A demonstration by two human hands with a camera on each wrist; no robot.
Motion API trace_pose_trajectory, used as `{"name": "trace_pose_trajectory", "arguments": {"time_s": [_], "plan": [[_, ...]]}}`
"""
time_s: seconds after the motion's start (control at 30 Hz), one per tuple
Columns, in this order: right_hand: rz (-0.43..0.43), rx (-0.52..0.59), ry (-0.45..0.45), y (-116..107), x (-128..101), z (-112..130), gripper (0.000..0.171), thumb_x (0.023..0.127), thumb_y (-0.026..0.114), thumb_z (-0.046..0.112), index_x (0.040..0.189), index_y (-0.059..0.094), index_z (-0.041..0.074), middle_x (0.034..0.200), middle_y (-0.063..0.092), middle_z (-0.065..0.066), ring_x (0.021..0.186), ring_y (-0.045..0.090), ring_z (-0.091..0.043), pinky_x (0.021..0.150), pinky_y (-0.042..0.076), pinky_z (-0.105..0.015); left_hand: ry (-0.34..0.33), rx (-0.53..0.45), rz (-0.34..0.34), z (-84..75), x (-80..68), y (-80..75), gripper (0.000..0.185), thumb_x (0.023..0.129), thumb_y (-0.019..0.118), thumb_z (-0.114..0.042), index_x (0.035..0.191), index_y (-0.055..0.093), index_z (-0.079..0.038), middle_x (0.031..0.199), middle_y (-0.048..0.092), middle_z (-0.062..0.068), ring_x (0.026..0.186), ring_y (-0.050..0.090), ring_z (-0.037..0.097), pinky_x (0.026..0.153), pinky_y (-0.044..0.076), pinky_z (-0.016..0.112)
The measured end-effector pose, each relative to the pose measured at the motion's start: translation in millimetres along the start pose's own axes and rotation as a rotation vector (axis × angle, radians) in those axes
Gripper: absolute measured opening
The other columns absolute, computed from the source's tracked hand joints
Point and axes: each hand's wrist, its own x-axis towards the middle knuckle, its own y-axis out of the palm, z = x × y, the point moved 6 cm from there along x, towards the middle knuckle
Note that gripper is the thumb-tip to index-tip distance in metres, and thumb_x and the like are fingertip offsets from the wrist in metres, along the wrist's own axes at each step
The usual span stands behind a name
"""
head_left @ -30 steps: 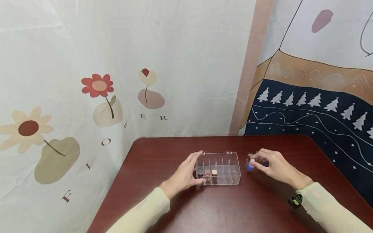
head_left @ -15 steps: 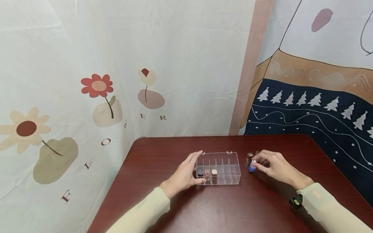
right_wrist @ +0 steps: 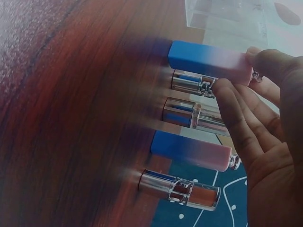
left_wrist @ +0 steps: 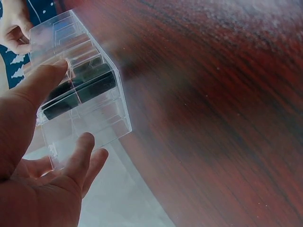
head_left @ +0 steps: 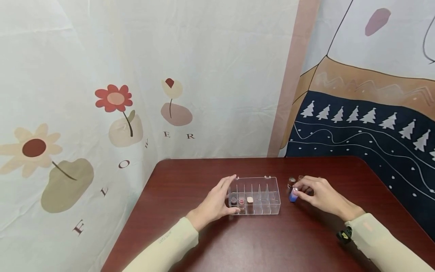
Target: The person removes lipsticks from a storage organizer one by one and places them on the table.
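Note:
My left hand holds the left end of a clear divided box, thumb at its front, fingers along its side. Three cosmetic tubes stand in the box's left front compartments: a dark one, a reddish one and a cream-topped one. To the right of the box, my right hand pinches a blue-to-pink lipstick tube by its pink upper end. The tube is upright, its blue base close to the table.
Several other tubes stand in a row beside the held one: silver-based clear ones and another blue-to-pink lipstick. The dark red table meets a printed cloth backdrop at the back.
My right hand has brought the blue-to-pink lipstick slightly right and down toward the table. A tube behind it shows more fully now. The left hand and the box stay in place.

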Motion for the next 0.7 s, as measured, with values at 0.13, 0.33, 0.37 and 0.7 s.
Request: {"name": "trace_pose_trajectory", "arguments": {"time_s": [0.13,0.33,0.37,0.7], "plan": [[0.011,0.012,0.003,-0.3,1.2,1.0,0.025,0.093,0.099,0.010,0.114,0.086,0.015,0.100,0.079,0.014,0.086,0.070,0.008,0.073,0.071,-0.022,-0.007,-0.010,0.007,0.7,0.2,0.2,0.118,0.087,0.107,-0.020,0.179,0.035,-0.006,0.176,0.050,0.020,0.115,0.088,0.030,0.117,0.070,0.044],[0.004,0.019,0.006,-2.1,1.7,3.0,0.027,0.093,0.099,0.011,0.114,0.086,0.019,0.102,0.078,0.015,0.087,0.071,0.007,0.073,0.071,-0.022,-0.005,-0.019,0.011,1.0,0.5,0.3,0.118,0.087,0.107,-0.018,0.179,0.035,-0.005,0.176,0.050,0.020,0.114,0.088,0.031,0.114,0.071,0.043],[0.002,0.018,0.008,-2.5,1.7,2.9,0.027,0.093,0.099,0.011,0.115,0.086,0.019,0.102,0.078,0.015,0.087,0.071,0.007,0.073,0.071,-0.022,-0.003,-0.019,0.010,0.8,0.6,0.1,0.118,0.087,0.107,-0.018,0.179,0.035,-0.004,0.176,0.050,0.021,0.114,0.088,0.032,0.113,0.071,0.042],[-0.004,-0.054,0.024,-8.7,3.3,4.5,0.035,0.092,0.100,0.011,0.124,0.085,0.015,0.110,0.081,0.008,0.091,0.073,0.005,0.078,0.075,-0.029,0.001,-0.033,0.013,1.6,0.5,0.8,0.118,0.087,0.107,-0.018,0.180,0.034,-0.004,0.176,0.049,0.020,0.115,0.089,0.033,0.113,0.071,0.043]]}}
